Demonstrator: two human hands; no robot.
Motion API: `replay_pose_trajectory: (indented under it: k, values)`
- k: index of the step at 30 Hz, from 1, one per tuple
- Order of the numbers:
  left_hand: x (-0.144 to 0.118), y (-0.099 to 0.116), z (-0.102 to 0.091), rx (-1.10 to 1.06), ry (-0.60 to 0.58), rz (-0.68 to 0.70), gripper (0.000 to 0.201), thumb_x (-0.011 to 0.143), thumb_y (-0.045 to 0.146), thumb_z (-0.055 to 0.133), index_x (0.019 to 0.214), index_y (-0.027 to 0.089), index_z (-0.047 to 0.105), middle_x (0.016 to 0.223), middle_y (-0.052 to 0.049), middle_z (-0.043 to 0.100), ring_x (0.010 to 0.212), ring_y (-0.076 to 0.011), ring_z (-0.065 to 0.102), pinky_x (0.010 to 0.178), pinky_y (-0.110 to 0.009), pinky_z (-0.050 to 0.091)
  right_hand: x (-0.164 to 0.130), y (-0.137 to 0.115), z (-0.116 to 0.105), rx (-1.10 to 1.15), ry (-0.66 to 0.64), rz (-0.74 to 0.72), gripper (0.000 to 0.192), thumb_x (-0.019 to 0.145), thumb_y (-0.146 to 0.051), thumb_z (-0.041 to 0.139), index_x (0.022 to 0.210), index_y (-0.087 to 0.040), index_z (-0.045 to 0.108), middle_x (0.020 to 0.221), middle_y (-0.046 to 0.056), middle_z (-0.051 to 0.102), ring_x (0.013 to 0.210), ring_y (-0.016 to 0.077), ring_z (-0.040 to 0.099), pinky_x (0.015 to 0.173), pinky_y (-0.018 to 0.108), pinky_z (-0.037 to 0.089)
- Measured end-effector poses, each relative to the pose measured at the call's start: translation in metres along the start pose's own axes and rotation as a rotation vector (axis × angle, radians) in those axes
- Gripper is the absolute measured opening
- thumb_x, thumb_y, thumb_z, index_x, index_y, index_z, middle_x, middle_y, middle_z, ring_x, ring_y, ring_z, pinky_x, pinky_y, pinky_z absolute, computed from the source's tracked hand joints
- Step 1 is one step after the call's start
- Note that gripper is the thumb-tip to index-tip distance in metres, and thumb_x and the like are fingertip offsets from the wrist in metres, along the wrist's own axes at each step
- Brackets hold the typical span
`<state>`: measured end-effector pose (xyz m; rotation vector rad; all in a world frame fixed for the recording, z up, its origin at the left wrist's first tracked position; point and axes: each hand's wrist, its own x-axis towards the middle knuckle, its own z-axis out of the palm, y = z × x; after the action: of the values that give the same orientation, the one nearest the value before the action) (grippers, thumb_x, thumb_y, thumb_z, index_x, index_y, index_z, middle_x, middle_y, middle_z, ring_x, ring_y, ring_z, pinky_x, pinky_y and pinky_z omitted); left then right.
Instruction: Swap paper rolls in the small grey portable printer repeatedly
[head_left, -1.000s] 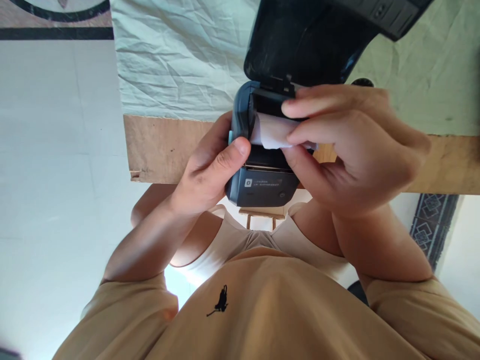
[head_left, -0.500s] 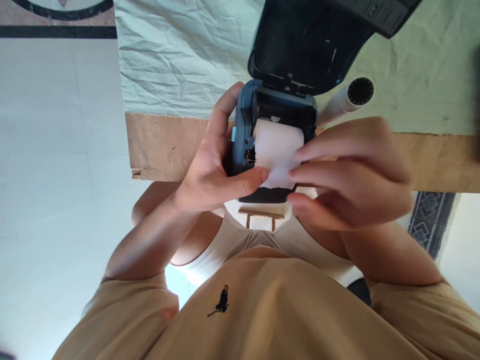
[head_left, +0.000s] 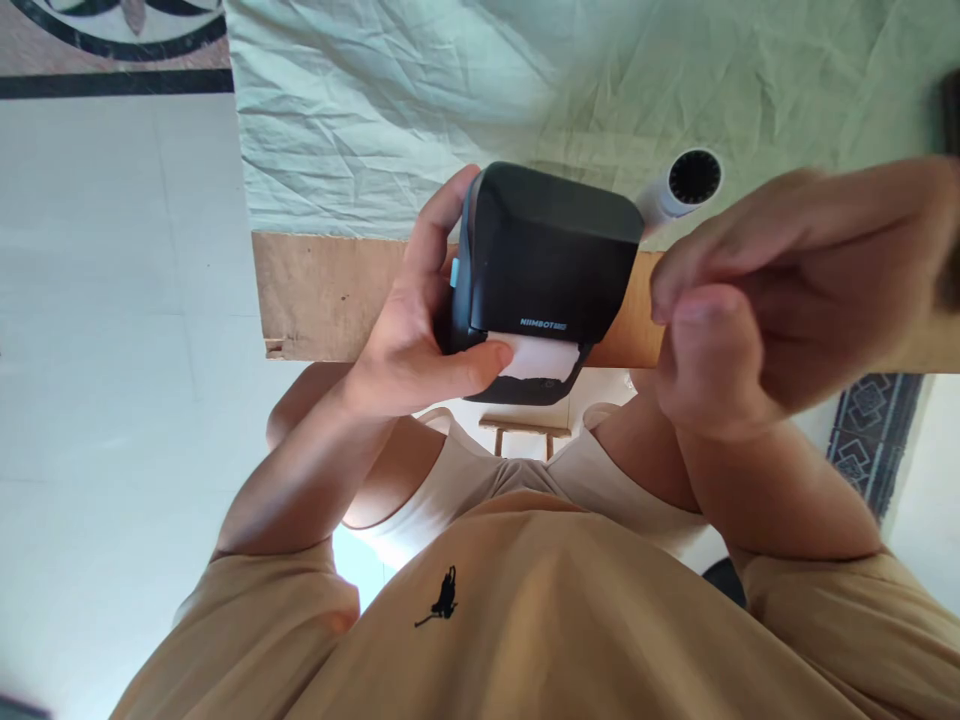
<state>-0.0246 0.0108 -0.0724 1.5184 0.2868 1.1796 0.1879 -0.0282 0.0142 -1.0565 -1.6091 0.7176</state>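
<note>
Gripping a black printer (head_left: 551,265) at the table's (head_left: 330,295) near edge, the left hand (head_left: 412,335) pinned white paper (head_left: 541,358) under its thumb at the slot. The shut lid read "NIIMBOT". The right hand (head_left: 780,300) hung clear beside it, fingers loosely curled, holding nothing. A roll (head_left: 686,185) lay just behind on wrinkled cloth (head_left: 360,120).

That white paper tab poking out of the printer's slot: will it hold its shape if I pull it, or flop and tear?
The paper strip looks thin, so it will probably bend, and may tear if yanked sideways. The left hand grips the printer, thumb on the strip, which should steady it.
</note>
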Motion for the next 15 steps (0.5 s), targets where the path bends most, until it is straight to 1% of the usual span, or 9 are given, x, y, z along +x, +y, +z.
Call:
replay_pose_trajectory:
  k: [2, 4, 5, 7, 9, 12, 15]
  values:
    - [0.003, 0.006, 0.0, 0.001, -0.04, 0.014, 0.109, 0.067, 0.036, 0.085, 0.158, 0.031, 0.026, 0.114, -0.004, 0.065, 0.085, -0.0181, 0.072, 0.07, -0.033, 0.06, -0.001, -0.001, 0.003, -0.043, -0.032, -0.059, 0.035, 0.092, -0.036, 0.062, 0.066, -0.019, 0.045, 0.059, -0.004, 0.042, 0.053, 0.0037, 0.035, 0.05, 0.026, 0.025]
    - [0.004, 0.01, 0.001, -0.004, -0.029, -0.004, 0.099, 0.075, 0.037, 0.081, 0.158, 0.032, 0.027, 0.119, -0.005, 0.063, 0.095, -0.0203, 0.072, 0.075, -0.035, 0.061, -0.001, -0.004, 0.005, -0.095, -0.108, -0.04, 0.043, 0.093, -0.026, 0.063, 0.057, -0.015, 0.042, 0.049, -0.006, 0.036, 0.049, 0.0003, 0.029, 0.045, 0.021, 0.018]
    - [0.004, 0.01, 0.002, -0.013, -0.008, 0.011, 0.094, 0.077, 0.04, 0.079, 0.157, 0.031, 0.03, 0.119, -0.005, 0.062, 0.098, -0.0212, 0.071, 0.076, -0.036, 0.061, -0.001, -0.005, 0.006, -0.109, -0.13, -0.008, 0.048, 0.092, -0.027, 0.065, 0.053, -0.013, 0.041, 0.046, -0.006, 0.035, 0.048, -0.0008, 0.028, 0.044, 0.019, 0.016]
    - [0.002, 0.012, 0.005, -0.028, 0.044, 0.048, 0.084, 0.08, 0.045, 0.079, 0.152, 0.028, 0.04, 0.118, -0.006, 0.063, 0.1, -0.0231, 0.071, 0.077, -0.036, 0.06, -0.001, -0.007, 0.006, -0.096, -0.15, 0.077, 0.057, 0.09, -0.032, 0.07, 0.047, -0.011, 0.039, 0.042, -0.007, 0.033, 0.046, -0.0026, 0.026, 0.043, 0.016, 0.014]
    - [-0.001, 0.015, 0.009, -0.024, 0.124, 0.021, 0.071, 0.081, 0.046, 0.078, 0.142, 0.022, 0.051, 0.113, -0.008, 0.065, 0.1, -0.0238, 0.07, 0.078, -0.037, 0.059, -0.001, -0.007, 0.007, -0.064, -0.179, 0.171, 0.062, 0.087, -0.04, 0.073, 0.044, -0.011, 0.04, 0.04, -0.007, 0.035, 0.043, -0.0031, 0.027, 0.041, 0.015, 0.015]
    - [-0.002, 0.025, 0.015, -0.013, 0.241, -0.139, 0.051, 0.087, 0.04, 0.073, 0.13, 0.018, 0.058, 0.1, -0.006, 0.064, 0.091, -0.0191, 0.066, 0.075, -0.032, 0.054, 0.0, -0.003, 0.007, -0.062, -0.204, 0.254, 0.063, 0.085, -0.045, 0.074, 0.043, -0.012, 0.041, 0.04, -0.006, 0.04, 0.04, -0.0019, 0.033, 0.039, 0.016, 0.017]
    - [-0.001, 0.03, 0.019, -0.039, 0.307, -0.233, 0.045, 0.086, 0.038, 0.074, 0.124, 0.018, 0.06, 0.095, -0.005, 0.064, 0.084, -0.0158, 0.063, 0.067, -0.028, 0.048, 0.002, 0.0, 0.008, -0.078, -0.219, 0.287, 0.063, 0.085, -0.046, 0.074, 0.043, -0.013, 0.04, 0.041, -0.005, 0.04, 0.04, -0.0005, 0.035, 0.039, 0.019, 0.017]
